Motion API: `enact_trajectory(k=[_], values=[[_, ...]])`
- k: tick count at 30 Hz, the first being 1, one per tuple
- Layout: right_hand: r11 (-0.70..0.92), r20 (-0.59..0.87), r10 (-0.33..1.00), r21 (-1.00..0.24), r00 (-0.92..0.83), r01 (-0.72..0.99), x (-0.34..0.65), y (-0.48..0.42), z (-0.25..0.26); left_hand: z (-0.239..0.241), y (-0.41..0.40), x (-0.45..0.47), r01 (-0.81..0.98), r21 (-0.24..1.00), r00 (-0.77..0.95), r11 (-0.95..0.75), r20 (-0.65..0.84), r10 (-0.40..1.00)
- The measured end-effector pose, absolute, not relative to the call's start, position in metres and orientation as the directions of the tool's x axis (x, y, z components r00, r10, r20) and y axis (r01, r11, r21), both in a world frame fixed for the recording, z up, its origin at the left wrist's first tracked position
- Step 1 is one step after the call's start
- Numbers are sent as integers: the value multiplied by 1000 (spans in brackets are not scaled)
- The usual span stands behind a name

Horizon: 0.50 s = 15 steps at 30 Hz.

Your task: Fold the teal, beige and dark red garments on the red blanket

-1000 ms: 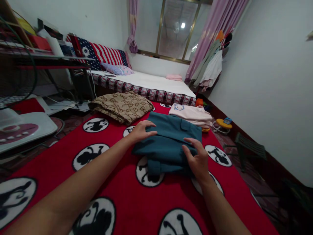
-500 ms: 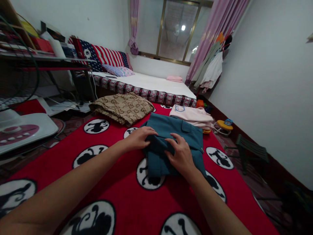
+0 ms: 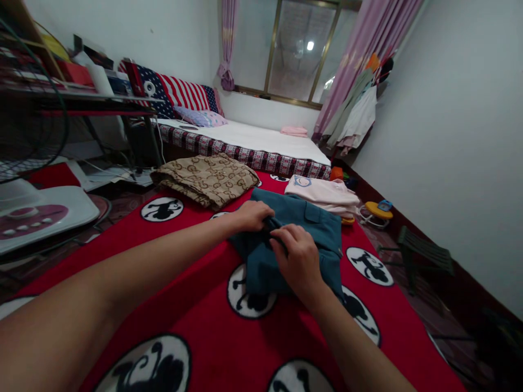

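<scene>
Folded teal pants (image 3: pixel 316 234) with a flap pocket lie on a red blanket (image 3: pixel 212 337) with black-and-white round figures. My left hand (image 3: pixel 254 215) is closed on a raised fold of the cloth near the left side. Close beside it, my right hand (image 3: pixel 296 256) has its fingers bent and pinched on the same fold. The fingertips of both hands are partly hidden by the cloth and by the hands themselves. Beyond the pants sits a folded pale pink garment (image 3: pixel 327 197). A brown patterned cloth (image 3: pixel 212 178) lies folded at the back left.
Behind the blanket stands a bed (image 3: pixel 253 136) with a white top. A cluttered desk (image 3: pixel 93 100) and a fan (image 3: pixel 28 125) are on the left. To the right are a yellow stool (image 3: pixel 378 210) and a dark green folding stool (image 3: pixel 425 250). Clothes (image 3: pixel 359 117) hang by the curtain.
My left hand has moved right and slightly up, closing on the teal cloth. My right hand's fingers have drawn together on it. A fold now stands up between the hands.
</scene>
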State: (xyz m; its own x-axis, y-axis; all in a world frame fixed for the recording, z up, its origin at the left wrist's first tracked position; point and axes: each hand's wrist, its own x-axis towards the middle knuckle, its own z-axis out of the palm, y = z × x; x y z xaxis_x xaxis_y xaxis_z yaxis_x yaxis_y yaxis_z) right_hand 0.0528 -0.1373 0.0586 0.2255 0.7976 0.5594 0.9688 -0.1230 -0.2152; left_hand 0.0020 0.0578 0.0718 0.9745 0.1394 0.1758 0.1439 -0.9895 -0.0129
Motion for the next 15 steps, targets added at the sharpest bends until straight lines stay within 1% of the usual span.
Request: enact_trajectory(k=[2,3,5,7,8,10,15], values=[[-69,463,867,-250,182,966,42,-145,55,88,60,10,168,-3,954,-986,252,162],[-86,395,898,-269,191,959,40,-146,52,96,59,14,177,3,940,-984,297,170],[-183,278,924,-280,262,942,43,-142,44,113,54,20,190,4,909,-982,377,177],[-272,208,920,-271,332,924,53,-132,37,125,45,24,191,-12,891,-981,421,168],[-290,189,919,-273,346,917,58,-125,35,130,40,25,189,-27,888,-982,432,159],[-274,175,926,-295,333,915,67,-112,33,135,31,26,182,-61,886,-981,443,137],[-185,212,942,-313,259,931,74,-96,37,138,22,23,160,-99,875,-982,474,95]])
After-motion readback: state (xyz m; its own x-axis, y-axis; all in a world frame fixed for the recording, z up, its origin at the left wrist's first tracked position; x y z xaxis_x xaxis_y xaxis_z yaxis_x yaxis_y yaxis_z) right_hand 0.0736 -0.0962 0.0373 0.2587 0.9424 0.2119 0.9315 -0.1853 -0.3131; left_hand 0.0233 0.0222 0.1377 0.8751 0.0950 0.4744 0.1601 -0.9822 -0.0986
